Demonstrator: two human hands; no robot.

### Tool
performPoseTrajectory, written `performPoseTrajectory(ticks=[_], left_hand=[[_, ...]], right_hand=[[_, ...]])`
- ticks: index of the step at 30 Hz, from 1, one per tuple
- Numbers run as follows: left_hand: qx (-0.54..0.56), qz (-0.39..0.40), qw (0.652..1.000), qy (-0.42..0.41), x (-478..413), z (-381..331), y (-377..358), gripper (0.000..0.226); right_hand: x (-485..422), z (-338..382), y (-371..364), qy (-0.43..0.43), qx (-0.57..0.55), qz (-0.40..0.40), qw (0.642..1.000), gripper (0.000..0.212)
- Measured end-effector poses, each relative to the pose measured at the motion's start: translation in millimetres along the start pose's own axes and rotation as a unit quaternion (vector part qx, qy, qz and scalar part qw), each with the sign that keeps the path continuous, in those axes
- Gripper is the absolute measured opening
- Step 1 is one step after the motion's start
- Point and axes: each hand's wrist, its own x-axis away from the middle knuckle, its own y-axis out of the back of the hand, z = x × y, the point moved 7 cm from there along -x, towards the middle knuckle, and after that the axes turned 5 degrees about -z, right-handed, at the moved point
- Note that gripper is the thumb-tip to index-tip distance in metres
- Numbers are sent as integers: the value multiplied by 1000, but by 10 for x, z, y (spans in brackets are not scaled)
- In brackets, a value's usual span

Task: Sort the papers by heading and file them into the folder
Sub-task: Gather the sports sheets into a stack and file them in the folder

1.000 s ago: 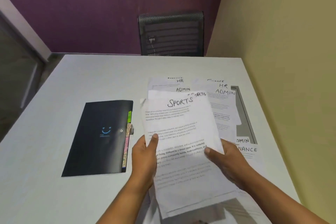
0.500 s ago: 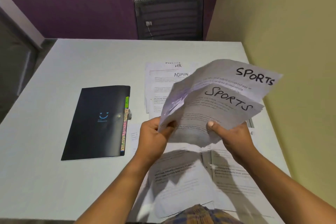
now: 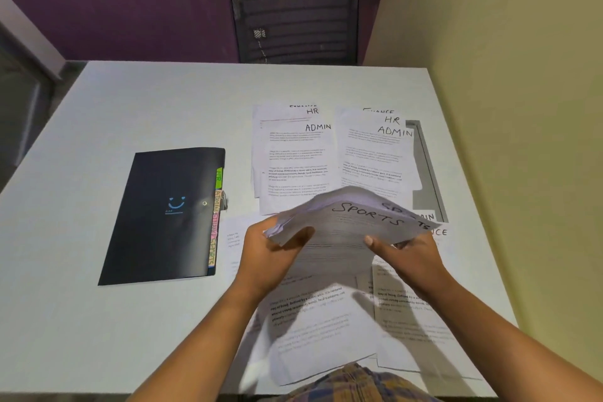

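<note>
I hold a small stack of papers headed SPORTS (image 3: 355,222) above the table with both hands. My left hand (image 3: 270,254) grips its left edge and my right hand (image 3: 408,254) grips its right side, thumb on top. A closed black folder (image 3: 163,215) with coloured tabs along its right edge lies flat to the left. Two overlapping piles headed HR and ADMIN lie beyond my hands: the left pile (image 3: 293,153) and the right pile (image 3: 375,153). More printed sheets (image 3: 319,320) lie under my forearms.
The grey table (image 3: 130,108) meets a yellow wall (image 3: 522,108) on the right. A black mesh chair (image 3: 293,19) stands at the far edge. A grey strip (image 3: 427,166) lies under the right pile near the wall.
The SPORTS sheets were fanned apart and raised to the right half a second ago. Now they are gathered into one stack, lower and nearer the centre, held flatter.
</note>
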Motion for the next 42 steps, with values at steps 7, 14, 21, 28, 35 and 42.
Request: performPoseTrajectory(ticks=[7, 14, 21, 28, 35, 42], left_hand=[[-71, -32, 995, -55, -16, -83, 81, 32], [-3, -34, 997, -62, -40, -228, 53, 7], [203, -63, 977, -8, -148, -381, 89, 15], [94, 27, 995, 37, -72, -81, -76, 18], [-32, -27, 998, -48, -70, -60, -21, 23], [-127, -30, 991, -11, -42, 577, 35, 7]], right_hand=[[34, 227, 3, 71, -1, 24, 997, 38], [-3, 337, 4, 83, -5, -10, 996, 22], [-104, 431, 76, 71, 64, -8, 995, 35], [-132, 447, 131, 34, -76, -69, 994, 23], [-50, 330, 69, 27, -51, -70, 996, 35], [13, -253, -119, -59, 106, 10, 993, 43]])
